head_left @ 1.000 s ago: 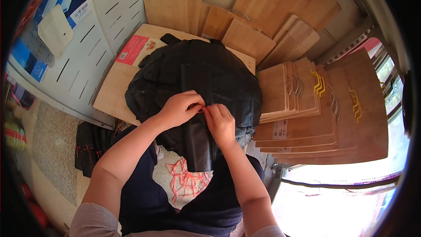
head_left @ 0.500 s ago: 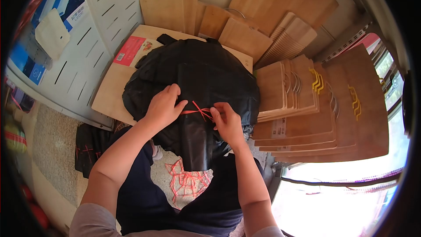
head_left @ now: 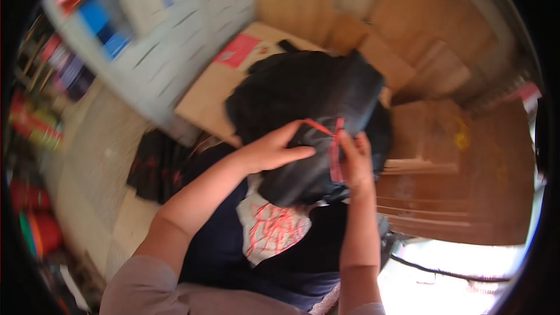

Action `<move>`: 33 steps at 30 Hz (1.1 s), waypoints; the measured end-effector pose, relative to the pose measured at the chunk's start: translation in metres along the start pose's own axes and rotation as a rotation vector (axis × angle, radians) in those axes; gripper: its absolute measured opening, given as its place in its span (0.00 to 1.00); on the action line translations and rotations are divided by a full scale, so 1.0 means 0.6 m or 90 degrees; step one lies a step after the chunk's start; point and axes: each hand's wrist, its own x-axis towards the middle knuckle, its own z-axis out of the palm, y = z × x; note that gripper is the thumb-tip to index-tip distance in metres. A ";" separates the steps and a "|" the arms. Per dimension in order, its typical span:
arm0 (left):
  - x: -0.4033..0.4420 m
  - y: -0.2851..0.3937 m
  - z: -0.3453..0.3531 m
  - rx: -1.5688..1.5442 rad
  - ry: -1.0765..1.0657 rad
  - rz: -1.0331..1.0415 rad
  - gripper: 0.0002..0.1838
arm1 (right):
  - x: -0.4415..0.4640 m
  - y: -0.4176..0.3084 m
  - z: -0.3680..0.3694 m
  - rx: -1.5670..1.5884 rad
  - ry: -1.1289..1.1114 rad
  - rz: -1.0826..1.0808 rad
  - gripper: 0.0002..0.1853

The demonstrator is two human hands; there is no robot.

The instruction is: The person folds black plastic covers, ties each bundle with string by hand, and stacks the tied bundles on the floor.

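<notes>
A black plastic bundle (head_left: 326, 105), tied with red string (head_left: 335, 157), is lifted and tilted over more black plastic (head_left: 262, 93) on a wooden board (head_left: 201, 102). My left hand (head_left: 277, 149) lies against the bundle's left side, thumb apart from the fingers, which are partly hidden behind the plastic. At the bundle's right side my right hand (head_left: 356, 157) has its fingers bent in beside the string knot; motion blur hides exactly what they pinch. Both hands touch the bundle.
Several wooden boards (head_left: 431, 186) stand at the right, with more along the back. A white slotted panel (head_left: 169, 41) is at the left. Red strings (head_left: 277, 227) lie on the floor between the legs. Folded black plastic (head_left: 154, 166) lies at the left.
The view has swung left. The strip of black plastic with the red string around it has come up off the pile and turned, with both hands on it. The string is now knotted with hanging ends.
</notes>
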 end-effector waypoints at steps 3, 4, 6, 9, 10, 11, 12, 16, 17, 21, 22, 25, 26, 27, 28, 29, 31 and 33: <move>-0.097 0.022 -0.013 0.060 0.103 0.016 0.31 | -0.021 0.018 0.058 -0.016 -0.064 0.038 0.18; -0.131 0.040 -0.017 0.027 0.126 -0.011 0.32 | -0.030 0.023 0.077 -0.029 -0.092 0.061 0.21; -0.221 0.054 -0.059 0.209 0.193 0.026 0.35 | -0.046 0.026 0.091 0.023 -0.249 0.089 0.30; -0.378 0.074 -0.143 0.120 0.280 -0.122 0.35 | -0.065 0.018 0.103 -0.011 -0.293 0.095 0.30; -0.430 0.080 -0.173 0.076 0.301 -0.193 0.37 | -0.073 0.023 0.094 -0.009 -0.267 0.105 0.27; -0.478 0.087 -0.196 0.098 0.346 -0.295 0.38 | -0.083 0.028 0.084 -0.020 -0.233 0.111 0.26; -0.538 0.049 -0.232 0.152 0.370 -0.345 0.40 | -0.094 0.033 0.074 -0.031 -0.197 0.117 0.25; -0.712 -0.091 -0.326 0.009 0.428 -0.488 0.33 | -0.136 0.053 0.036 -0.007 -0.081 0.124 0.22; -0.741 -0.134 -0.343 0.009 0.421 -0.492 0.33 | -0.144 0.056 0.031 -0.019 -0.058 0.128 0.21; -0.766 -0.221 -0.391 -0.019 0.472 -0.468 0.31 | -0.167 0.064 0.011 -0.059 0.036 0.158 0.19; -0.758 -0.233 -0.405 -0.049 0.489 -0.459 0.31 | -0.170 0.064 0.006 -0.078 0.068 0.163 0.19; -0.743 -0.296 -0.457 -0.043 0.540 -0.398 0.33 | -0.176 0.060 -0.004 -0.091 0.107 0.160 0.17; -0.735 -0.313 -0.468 -0.048 0.597 -0.377 0.34 | -0.178 0.058 -0.007 -0.103 0.126 0.158 0.17; -0.741 -0.366 -0.484 0.068 0.685 -0.383 0.36 | -0.180 0.056 -0.006 -0.098 0.123 0.158 0.17; -0.734 -0.380 -0.481 0.065 0.678 -0.386 0.36 | -0.183 0.054 -0.007 -0.101 0.130 0.160 0.17; -0.723 -0.397 -0.473 0.311 0.671 -0.487 0.37 | -0.187 0.052 -0.010 -0.110 0.135 0.151 0.17; -0.707 -0.444 -0.450 0.620 0.599 -0.573 0.36 | -0.201 0.041 -0.017 -0.134 0.164 0.130 0.17; -0.678 -0.467 -0.418 0.616 0.521 -0.501 0.34 | -0.223 0.018 -0.028 -0.151 0.225 0.094 0.17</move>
